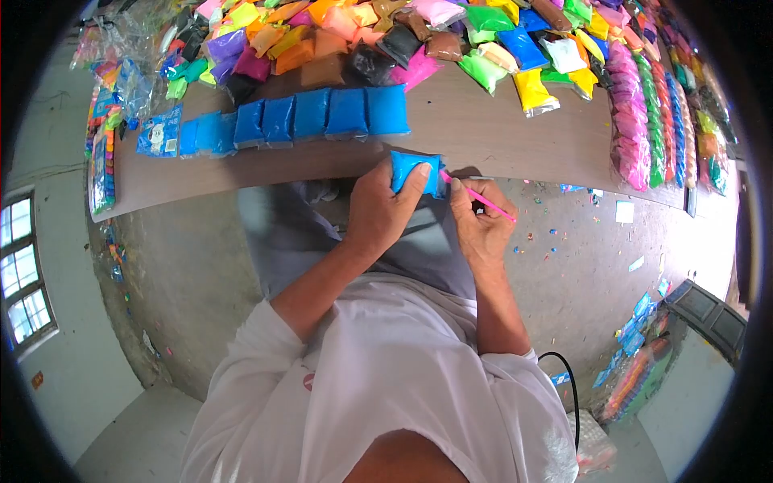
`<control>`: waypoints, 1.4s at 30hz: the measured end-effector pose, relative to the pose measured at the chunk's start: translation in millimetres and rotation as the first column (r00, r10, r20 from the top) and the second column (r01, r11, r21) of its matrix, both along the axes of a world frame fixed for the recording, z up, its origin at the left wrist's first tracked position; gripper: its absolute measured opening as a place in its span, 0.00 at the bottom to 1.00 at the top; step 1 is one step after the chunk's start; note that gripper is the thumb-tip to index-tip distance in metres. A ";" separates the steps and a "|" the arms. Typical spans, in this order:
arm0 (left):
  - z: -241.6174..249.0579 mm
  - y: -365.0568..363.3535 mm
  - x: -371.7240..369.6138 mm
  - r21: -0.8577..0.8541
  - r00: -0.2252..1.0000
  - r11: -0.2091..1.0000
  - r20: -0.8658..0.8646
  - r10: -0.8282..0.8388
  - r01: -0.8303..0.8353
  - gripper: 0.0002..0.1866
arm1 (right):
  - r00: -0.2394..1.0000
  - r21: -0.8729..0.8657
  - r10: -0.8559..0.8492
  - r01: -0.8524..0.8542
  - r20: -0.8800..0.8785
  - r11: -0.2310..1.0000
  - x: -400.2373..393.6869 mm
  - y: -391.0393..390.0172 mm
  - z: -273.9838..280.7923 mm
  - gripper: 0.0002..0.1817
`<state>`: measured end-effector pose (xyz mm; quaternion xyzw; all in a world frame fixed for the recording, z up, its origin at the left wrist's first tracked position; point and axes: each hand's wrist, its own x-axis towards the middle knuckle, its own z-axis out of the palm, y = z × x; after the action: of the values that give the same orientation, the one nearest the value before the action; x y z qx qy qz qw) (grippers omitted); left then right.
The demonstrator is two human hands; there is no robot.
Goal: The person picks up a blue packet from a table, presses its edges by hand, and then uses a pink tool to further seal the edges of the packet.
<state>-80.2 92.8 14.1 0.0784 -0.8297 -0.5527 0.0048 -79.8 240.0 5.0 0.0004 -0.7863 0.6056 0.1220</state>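
Note:
A small clear packet of blue modelling clay [408, 171] is gripped in my left hand [380, 203], the thumb pressed across its front. My right hand [482, 219], fingers closed, holds a thin pink plastic stick [493, 205]. The upper end of the stick reaches the packet's right edge. Both hands are at the table's near edge, above my lap. Just beyond them on the table lies a row of blue clay packets [310, 114], side by side, with a printed blue pouch [160, 133] at its left end.
A heap of multicoloured clay packets [322, 40] covers the far side of the table [483, 137]. Long strips of bagged clay [628, 121] lie at the right end, and plastic bags [121, 48] at the far left. Scraps litter the floor [555, 241].

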 end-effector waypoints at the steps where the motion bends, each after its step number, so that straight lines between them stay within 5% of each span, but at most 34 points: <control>1: 0.5 0.5 0.0 0.000 1.000 1.000 0.000 0.000 0.000 0.18 | 1.000 -0.002 0.008 -0.008 0.002 1.000 0.2 0.5 -1.6 0.05; 23: -2.1 1.8 -0.8 0.004 0.999 1.000 -0.034 0.008 -0.008 0.18 | 0.997 -0.218 0.046 -0.033 0.055 0.975 -0.2 0.3 -4.1 0.06; 32: -0.6 1.7 -0.9 0.001 0.999 1.000 -0.043 -0.001 0.001 0.15 | 0.999 -0.064 0.032 -0.031 0.014 0.997 -0.6 -4.2 -4.0 0.04; 37: -1.8 2.5 -1.7 -0.008 0.998 1.000 -0.059 -0.001 0.001 0.13 | 0.966 0.215 0.010 0.047 -0.258 0.975 -7.2 -7.1 -10.1 0.06; 42: -6.0 2.6 -2.1 -0.065 0.997 0.998 -0.078 0.020 -0.025 0.12 | 0.935 0.290 0.017 0.092 -0.354 0.953 -14.7 -11.5 -11.1 0.07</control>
<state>-82.3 95.4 8.2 0.0661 -0.8456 -0.5277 0.0458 -94.5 228.4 -6.1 0.1122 -0.8347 0.4660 0.2711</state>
